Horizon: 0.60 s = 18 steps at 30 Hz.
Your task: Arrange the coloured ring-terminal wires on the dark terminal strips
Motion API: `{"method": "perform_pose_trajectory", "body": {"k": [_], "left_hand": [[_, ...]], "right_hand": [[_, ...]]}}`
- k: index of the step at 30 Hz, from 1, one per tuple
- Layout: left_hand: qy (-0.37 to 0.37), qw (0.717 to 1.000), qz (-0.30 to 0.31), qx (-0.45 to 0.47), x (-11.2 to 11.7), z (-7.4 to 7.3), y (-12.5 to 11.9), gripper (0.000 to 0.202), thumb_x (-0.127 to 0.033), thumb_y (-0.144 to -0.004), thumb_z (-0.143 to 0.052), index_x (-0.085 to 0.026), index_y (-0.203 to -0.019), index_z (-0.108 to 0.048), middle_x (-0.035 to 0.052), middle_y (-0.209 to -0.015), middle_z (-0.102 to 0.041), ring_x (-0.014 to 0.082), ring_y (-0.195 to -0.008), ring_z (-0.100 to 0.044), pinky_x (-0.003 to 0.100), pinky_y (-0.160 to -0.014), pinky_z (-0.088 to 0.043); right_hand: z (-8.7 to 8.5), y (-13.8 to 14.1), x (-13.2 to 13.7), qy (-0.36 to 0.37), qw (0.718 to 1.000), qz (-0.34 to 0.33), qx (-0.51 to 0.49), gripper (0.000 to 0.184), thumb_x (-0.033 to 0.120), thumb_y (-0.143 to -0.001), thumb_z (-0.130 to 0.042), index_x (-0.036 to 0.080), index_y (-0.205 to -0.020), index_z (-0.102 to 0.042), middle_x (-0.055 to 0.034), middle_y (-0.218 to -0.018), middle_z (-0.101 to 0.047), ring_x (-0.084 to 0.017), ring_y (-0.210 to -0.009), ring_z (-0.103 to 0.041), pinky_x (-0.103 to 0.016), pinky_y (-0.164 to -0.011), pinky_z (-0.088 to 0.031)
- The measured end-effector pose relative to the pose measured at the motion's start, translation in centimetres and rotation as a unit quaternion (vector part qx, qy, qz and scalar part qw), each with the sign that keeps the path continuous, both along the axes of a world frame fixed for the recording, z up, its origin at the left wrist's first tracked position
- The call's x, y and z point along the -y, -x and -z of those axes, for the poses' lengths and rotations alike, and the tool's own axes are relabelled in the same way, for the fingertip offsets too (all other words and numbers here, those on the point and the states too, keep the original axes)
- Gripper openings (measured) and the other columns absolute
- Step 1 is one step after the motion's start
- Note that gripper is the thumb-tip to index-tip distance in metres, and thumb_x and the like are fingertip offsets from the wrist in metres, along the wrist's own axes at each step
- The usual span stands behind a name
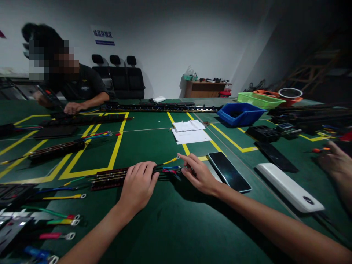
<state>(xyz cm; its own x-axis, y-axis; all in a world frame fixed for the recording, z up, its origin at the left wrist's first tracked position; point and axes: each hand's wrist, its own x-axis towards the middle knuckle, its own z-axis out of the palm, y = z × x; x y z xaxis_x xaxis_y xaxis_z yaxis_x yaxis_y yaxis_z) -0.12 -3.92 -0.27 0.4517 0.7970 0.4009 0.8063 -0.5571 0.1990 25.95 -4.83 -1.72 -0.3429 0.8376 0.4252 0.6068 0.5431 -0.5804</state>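
My left hand (139,185) is closed over the right end of a dark strip (108,178) with thin brass-coloured bars along it. Several wires with ring terminals come out past my fingers: a yellow wire (170,161) angled upward, and blue and red ones (171,169) below it. My right hand (198,174) is just to the right of these wire ends, fingers apart and partly bent. Its index fingertip is at the ring terminal (178,157) of the yellow wire; whether it presses on it I cannot tell.
A phone (229,172) and a white power bank (288,187) lie right of my hands. Papers (191,132) and a blue bin (240,114) are farther back. Ring-terminal wires (66,197) stick out at left. A co-worker (82,82) sits across; another person's hand (337,165) is at right.
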Motion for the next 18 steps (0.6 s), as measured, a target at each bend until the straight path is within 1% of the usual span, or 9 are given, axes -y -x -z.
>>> {"method": "perform_pose_trajectory", "body": {"k": [1,2,5,7,10,12,14,16,18], "left_hand": [[0.000,1.000,0.000,0.001,0.00,0.01,0.00,0.031,-0.034,-0.104,-0.042,-0.018,-0.120,-0.063,0.0121,-0.120,-0.069,0.0303,-0.113,-0.062,0.051,-0.095,-0.048],[0.000,1.000,0.000,0.002,0.00,0.01,0.00,0.030,-0.034,-0.104,-0.042,-0.018,-0.120,-0.063,0.0119,-0.120,-0.069,0.0301,-0.112,-0.062,0.050,-0.095,-0.048],[-0.001,1.000,0.001,0.004,-0.02,-0.05,0.01,0.031,-0.034,-0.104,-0.042,-0.018,-0.120,-0.063,0.0116,-0.119,-0.070,0.0298,-0.111,-0.063,0.051,-0.095,-0.048],[-0.003,1.000,0.002,0.006,-0.02,-0.11,0.02,0.031,-0.035,-0.104,-0.042,-0.019,-0.120,-0.063,0.0115,-0.119,-0.070,0.0296,-0.111,-0.063,0.050,-0.095,-0.049],[0.004,1.000,0.000,0.006,0.01,-0.14,0.03,0.031,-0.035,-0.104,-0.042,-0.019,-0.121,-0.063,0.0114,-0.120,-0.069,0.0294,-0.112,-0.062,0.051,-0.095,-0.049],[0.009,1.000,-0.001,0.006,0.02,-0.10,0.05,0.031,-0.035,-0.104,-0.042,-0.019,-0.121,-0.063,0.0113,-0.121,-0.069,0.0295,-0.112,-0.062,0.051,-0.096,-0.048],[0.009,1.000,-0.001,0.007,0.04,-0.06,0.06,0.031,-0.035,-0.104,-0.043,-0.019,-0.122,-0.063,0.0111,-0.120,-0.069,0.0296,-0.112,-0.062,0.051,-0.096,-0.048],[0.005,1.000,-0.001,0.008,0.07,-0.05,0.06,0.032,-0.035,-0.104,-0.042,-0.019,-0.121,-0.063,0.0110,-0.120,-0.069,0.0296,-0.112,-0.062,0.051,-0.096,-0.048],[0.000,1.000,-0.003,0.008,0.09,-0.09,0.05,0.032,-0.035,-0.104,-0.042,-0.019,-0.121,-0.063,0.0110,-0.120,-0.070,0.0296,-0.112,-0.063,0.051,-0.095,-0.049]], "right_hand": [[0.01,0.03,0.00,0.002,1.000,0.003,0.004,0.048,0.031,-0.102,-0.048,0.022,-0.149,-0.044,-0.0059,-0.099,-0.057,-0.017,-0.077,-0.056,-0.033,-0.070,-0.048],[0.04,0.10,-0.04,0.005,1.000,0.014,0.009,0.045,0.031,-0.102,-0.048,0.021,-0.146,-0.047,-0.0057,-0.099,-0.057,-0.017,-0.076,-0.056,-0.032,-0.070,-0.048],[0.10,0.33,-0.28,0.008,0.997,0.078,0.018,0.032,0.032,-0.103,-0.047,0.019,-0.129,-0.060,-0.0048,-0.093,-0.058,-0.017,-0.074,-0.057,-0.032,-0.068,-0.047],[0.11,0.42,-0.42,0.005,0.993,0.114,0.018,0.026,0.031,-0.103,-0.047,0.019,-0.118,-0.065,-0.0040,-0.089,-0.059,-0.016,-0.072,-0.057,-0.032,-0.067,-0.045],[0.07,0.38,-0.44,-0.005,0.992,0.122,0.016,0.024,0.031,-0.102,-0.048,0.019,-0.108,-0.068,-0.0041,-0.086,-0.059,-0.016,-0.070,-0.056,-0.032,-0.065,-0.044],[0.02,0.26,-0.33,-0.012,0.995,0.094,0.013,0.024,0.030,-0.102,-0.048,0.019,-0.112,-0.067,-0.0049,-0.088,-0.058,-0.017,-0.072,-0.056,-0.032,-0.066,-0.045],[-0.02,0.14,-0.18,-0.015,0.999,0.051,0.000,0.028,0.028,-0.102,-0.048,0.021,-0.125,-0.063,-0.0055,-0.092,-0.058,-0.017,-0.074,-0.057,-0.032,-0.067,-0.046],[-0.01,0.06,-0.05,-0.018,1.000,0.012,-0.009,0.039,0.027,-0.102,-0.047,0.022,-0.140,-0.053,-0.0066,-0.098,-0.058,-0.017,-0.076,-0.057,-0.032,-0.068,-0.048],[0.03,0.05,0.00,-0.015,1.000,-0.006,-0.002,0.046,0.027,-0.103,-0.046,0.024,-0.149,-0.044,-0.0075,-0.104,-0.058,-0.017,-0.078,-0.058,-0.033,-0.070,-0.049]]}}
